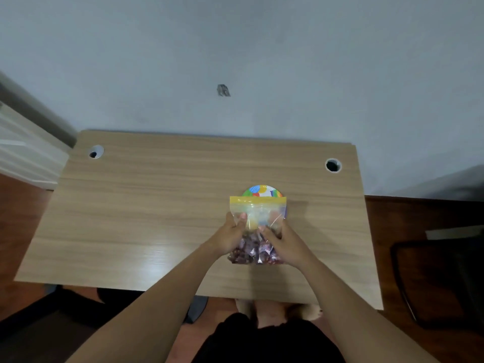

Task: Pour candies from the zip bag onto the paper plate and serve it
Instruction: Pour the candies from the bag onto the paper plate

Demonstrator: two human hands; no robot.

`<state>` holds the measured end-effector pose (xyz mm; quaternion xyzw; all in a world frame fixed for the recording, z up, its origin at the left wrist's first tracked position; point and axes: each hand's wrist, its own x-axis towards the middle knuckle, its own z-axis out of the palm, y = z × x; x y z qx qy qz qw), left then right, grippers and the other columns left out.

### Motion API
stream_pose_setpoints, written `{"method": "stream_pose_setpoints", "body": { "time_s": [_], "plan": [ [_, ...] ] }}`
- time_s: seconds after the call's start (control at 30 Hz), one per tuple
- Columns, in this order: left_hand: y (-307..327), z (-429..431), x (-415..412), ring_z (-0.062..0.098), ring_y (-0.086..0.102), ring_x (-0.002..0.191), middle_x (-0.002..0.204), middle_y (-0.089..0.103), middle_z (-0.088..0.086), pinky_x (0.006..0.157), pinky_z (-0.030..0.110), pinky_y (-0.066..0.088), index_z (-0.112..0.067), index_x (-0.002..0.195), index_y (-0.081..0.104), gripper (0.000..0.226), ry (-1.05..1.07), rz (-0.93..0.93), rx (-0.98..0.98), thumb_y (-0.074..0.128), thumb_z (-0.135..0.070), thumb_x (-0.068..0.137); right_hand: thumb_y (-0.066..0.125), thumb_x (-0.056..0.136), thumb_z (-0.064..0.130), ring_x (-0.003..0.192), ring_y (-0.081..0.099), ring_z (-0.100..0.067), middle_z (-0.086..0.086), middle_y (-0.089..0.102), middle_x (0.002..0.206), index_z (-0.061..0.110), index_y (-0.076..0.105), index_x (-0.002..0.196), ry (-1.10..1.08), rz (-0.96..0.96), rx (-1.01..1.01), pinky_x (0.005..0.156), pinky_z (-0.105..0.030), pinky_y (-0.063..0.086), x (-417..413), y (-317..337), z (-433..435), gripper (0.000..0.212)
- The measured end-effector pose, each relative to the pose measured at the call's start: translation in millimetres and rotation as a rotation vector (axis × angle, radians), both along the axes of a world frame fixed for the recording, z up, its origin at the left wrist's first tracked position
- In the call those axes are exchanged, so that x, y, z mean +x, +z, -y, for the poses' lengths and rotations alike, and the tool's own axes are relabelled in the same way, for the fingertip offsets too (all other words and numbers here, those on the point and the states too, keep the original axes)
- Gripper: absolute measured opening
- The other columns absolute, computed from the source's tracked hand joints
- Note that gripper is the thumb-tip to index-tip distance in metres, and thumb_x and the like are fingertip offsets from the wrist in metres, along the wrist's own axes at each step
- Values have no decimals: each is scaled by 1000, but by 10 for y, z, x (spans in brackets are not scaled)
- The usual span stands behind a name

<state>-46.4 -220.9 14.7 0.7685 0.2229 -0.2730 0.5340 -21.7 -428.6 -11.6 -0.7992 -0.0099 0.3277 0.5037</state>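
A clear zip bag with a yellow seal strip along its top stands upright over the wooden table. Purple-wrapped candies fill its lower part. My left hand grips the bag's left side, thumb on its front. On the right side my right hand holds the bag with fingers pressed into the plastic. Behind the bag lies a colourful paper plate; only its far rim shows, the rest is hidden by the bag. The seal strip looks shut.
Two round cable holes sit in the table's far corners, the left hole and the right hole. A grey wall rises behind the table. A dark chair stands at the right on the wooden floor.
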Motion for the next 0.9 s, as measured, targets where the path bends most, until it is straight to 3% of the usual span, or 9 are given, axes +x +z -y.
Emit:
{"method": "stream_pose_setpoints", "body": {
  "time_s": [0.1, 0.23, 0.33, 0.4, 0.47, 0.57, 0.7, 0.83, 0.9],
  "plan": [
    [-72, 115, 38, 18, 56, 125, 149, 54, 5, 105, 29, 43, -12, 161, 22, 69, 0, -33, -26, 34, -58, 109, 66, 101, 57, 80, 68, 11, 27, 73, 85, 35, 57, 132, -30, -3, -63, 78, -24, 50, -8, -122, -3, 38],
    [-169, 180, 66, 14, 53, 120, 134, 54, 2, 99, 25, 40, -12, 157, 33, 57, 12, -43, -51, 35, -47, 113, 63, 98, 64, 83, 69, -21, -1, 71, 87, 22, 62, 122, -34, -5, -168, 80, -39, 55, 12, -247, 11, 48],
    [-209, 216, 83, 17, 53, 124, 144, 55, 4, 105, 30, 43, -17, 156, 37, 53, 28, -89, -65, 36, -47, 113, 61, 97, 67, 73, 59, -15, 8, 59, 75, 24, 61, 108, -24, -31, -223, 69, -35, 47, 27, -341, 45, 44],
    [-240, 230, 85, 19, 55, 122, 146, 57, 6, 107, 37, 48, -20, 154, 39, 49, 22, -120, -81, 35, -47, 113, 59, 93, 72, 79, 65, -16, 7, 67, 81, 23, 62, 110, -27, -32, -232, 75, -37, 53, 39, -432, 68, 52],
    [-225, 250, 92, 19, 60, 115, 139, 61, 4, 96, 36, 52, -27, 149, 41, 39, 19, -120, -107, 34, -44, 114, 61, 95, 67, 80, 66, -14, 7, 68, 84, 24, 63, 112, -27, -40, -243, 75, -36, 54, 39, -462, 81, 47],
    [-228, 279, 102, 18, 66, 105, 126, 66, -1, 77, 30, 53, -32, 139, 45, 32, 12, -179, -131, 36, -48, 112, 63, 103, 54, 69, 54, -12, 9, 53, 71, 28, 53, 88, -18, -58, -273, 61, -28, 38, 35, -443, 99, 32],
    [-236, 342, 117, 13, 60, 79, 93, 66, 0, 70, 29, 52, -26, 105, 59, 26, 29, -280, -111, 37, -39, 111, 61, 101, 58, 70, 52, -18, 2, 52, 72, 6, 57, 88, -16, -85, -285, 63, -35, 37, 31, -509, 138, 54],
    [-295, 364, 102, 14, 57, 76, 85, 62, 0, 69, 28, 49, -21, 118, 62, 31, 60, -292, -105, 38, -39, 110, 53, 89, 75, 69, 61, -28, -11, 62, 72, 1, 60, 91, -6, -91, -274, 68, -42, 49, 20, -560, 172, 75],
    [-326, 360, 91, 15, 56, 75, 83, 61, 0, 68, 28, 48, -20, 118, 63, 32, 76, -301, -111, 38, -40, 110, 52, 86, 79, 88, 73, -34, -17, 76, 92, 3, 67, 106, -10, -92, -264, 83, -46, 59, 16, -586, 185, 80]
  ]
}}
